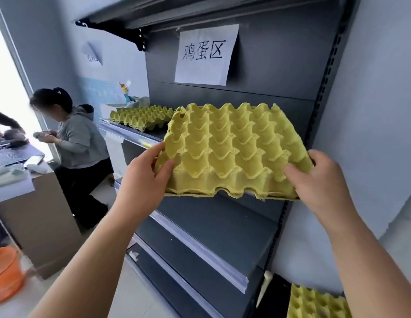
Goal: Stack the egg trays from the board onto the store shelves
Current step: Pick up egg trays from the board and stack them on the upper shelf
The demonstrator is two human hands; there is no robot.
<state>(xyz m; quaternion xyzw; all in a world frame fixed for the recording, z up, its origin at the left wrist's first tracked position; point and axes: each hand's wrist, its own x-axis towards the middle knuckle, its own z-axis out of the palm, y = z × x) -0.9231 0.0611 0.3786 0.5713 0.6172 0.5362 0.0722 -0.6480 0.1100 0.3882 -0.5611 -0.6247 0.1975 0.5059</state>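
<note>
Yellow-green moulded pulp egg tray (pixel 234 145) looks rough, fibrous, totally matt. Dark grey metal shelf unit (pixel 211 226) is smooth matt paint, with glossy clear plastic strips (pixel 200 247) along the shelf fronts. White paper sign (pixel 205 65) is plain, thin, slightly creased.

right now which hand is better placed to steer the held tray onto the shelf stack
Probably left: the left hand grips the held tray at its corner on the side of the stack, which lies leftward on the shelf. The right hand grips the opposite corner.
</note>
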